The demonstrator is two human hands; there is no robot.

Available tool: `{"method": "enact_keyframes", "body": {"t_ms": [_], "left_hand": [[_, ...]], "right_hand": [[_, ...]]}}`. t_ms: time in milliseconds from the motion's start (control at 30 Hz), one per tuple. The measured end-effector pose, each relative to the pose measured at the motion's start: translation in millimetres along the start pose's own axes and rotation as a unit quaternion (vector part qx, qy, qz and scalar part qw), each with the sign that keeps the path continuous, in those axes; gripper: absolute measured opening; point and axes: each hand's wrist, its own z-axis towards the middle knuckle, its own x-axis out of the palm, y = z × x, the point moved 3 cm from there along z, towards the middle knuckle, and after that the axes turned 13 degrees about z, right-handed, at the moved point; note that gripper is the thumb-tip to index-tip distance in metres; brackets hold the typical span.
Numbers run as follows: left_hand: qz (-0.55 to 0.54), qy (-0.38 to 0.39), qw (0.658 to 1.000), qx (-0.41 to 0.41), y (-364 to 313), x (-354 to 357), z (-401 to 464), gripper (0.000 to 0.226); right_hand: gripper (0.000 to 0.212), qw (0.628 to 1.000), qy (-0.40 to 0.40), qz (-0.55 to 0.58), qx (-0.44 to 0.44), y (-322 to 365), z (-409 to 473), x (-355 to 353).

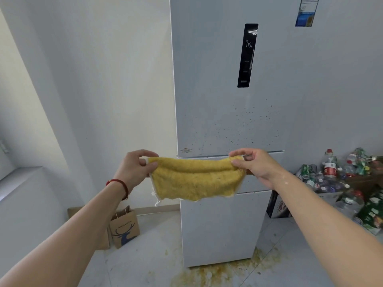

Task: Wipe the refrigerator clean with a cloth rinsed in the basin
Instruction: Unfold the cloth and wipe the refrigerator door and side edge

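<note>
The yellow cloth is pinched taut at its top corners by the left hand and right hand, mid-frame, long axis horizontal; the spattered refrigerator door lies just above, behind it.

My cloth covers part of the seam between the fridge doors; the sticker up top is cut by the frame edge, its print too small to read; the bottles blur together at right.
</note>
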Motion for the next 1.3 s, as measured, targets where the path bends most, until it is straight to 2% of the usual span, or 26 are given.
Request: {"method": "enact_keyframes", "body": {"t_ms": [100,167,233,333,433,500,633,700,767,933,1000,1033,1100,1133,1233,1300], "left_hand": [[-0.046,-0.02,0.999,-0.017,-12.5,-12.1,7.3,0.019],[-0.087,-0.027,0.996,-0.018,-23.1,-19.8,10.8,0.024],[-0.087,-0.021,0.996,-0.011,-32.5,-27.1,14.9,0.028],[-0.006,-0.037,0.999,0.003,-43.3,-34.1,19.8,0.028],[0.133,-0.122,0.983,0.04,-56.9,-36.0,19.0,0.026],[0.127,-0.143,0.98,0.05,-63.1,-34.7,17.6,0.025],[0.032,-0.113,0.992,0.048,-62.0,-36.5,18.8,0.013],[0.043,-0.102,0.992,0.067,-63.6,-36.2,19.4,0.015],[0.109,-0.112,0.984,0.082,-69.4,-34.2,18.8,0.019],[0.207,-0.126,0.966,0.086,-86.6,-30.3,14.2,0.015],[0.257,-0.13,0.955,0.07,-87.9,-26.9,18.2,0.012],[0.254,-0.123,0.958,0.052,-87.6,-25.0,21.6,0.012],[0.136,-0.065,0.988,0.009,-87.0,-20.0,28.3,0.012],[0.053,-0.024,0.998,-0.01,-89.8,-14.1,29.0,0.011],[-0.164,0.047,0.983,-0.065,-97.1,13.6,35.5,0.023],[-0.184,0.04,0.979,-0.082,-95.9,44.2,40.0,0.032]], "right_hand": [[0.025,0.994,0.003,0.111,0.026,20.3,4.9,-2.0],[0.025,0.997,0.013,0.077,0.019,35.1,5.7,-2.2],[0.028,1.0,0.008,-0.004,-0.008,50.2,7.0,-2.9],[0.028,0.984,-0.028,-0.158,-0.073,72.5,9.3,-6.1],[0.031,0.953,-0.061,-0.27,-0.123,84.8,11.3,-5.3],[0.033,0.953,-0.068,-0.265,-0.134,90.2,8.4,-4.6],[0.021,0.978,-0.06,-0.139,-0.144,95.3,3.1,-15.0],[0.025,0.963,-0.079,-0.191,-0.172,97.9,4.2,-21.6],[0.027,0.93,-0.101,-0.288,-0.206,100.5,2.7,-23.3],[0.01,0.879,-0.115,-0.381,-0.261,104.0,-5.5,-22.2],[0.009,0.885,-0.088,-0.39,-0.238,99.6,-2.2,-23.9],[0.01,0.908,-0.071,-0.357,-0.209,96.1,0.0,-27.5],[0.012,0.957,-0.054,-0.243,-0.151,90.2,3.4,-36.6],[0.013,0.967,-0.06,-0.2,-0.143,89.8,5.5,-42.8],[0.02,0.971,-0.102,-0.143,-0.161,94.3,12.7,-50.7],[0.027,0.957,-0.161,-0.168,-0.175,88.2,17.4,-49.3]]}}
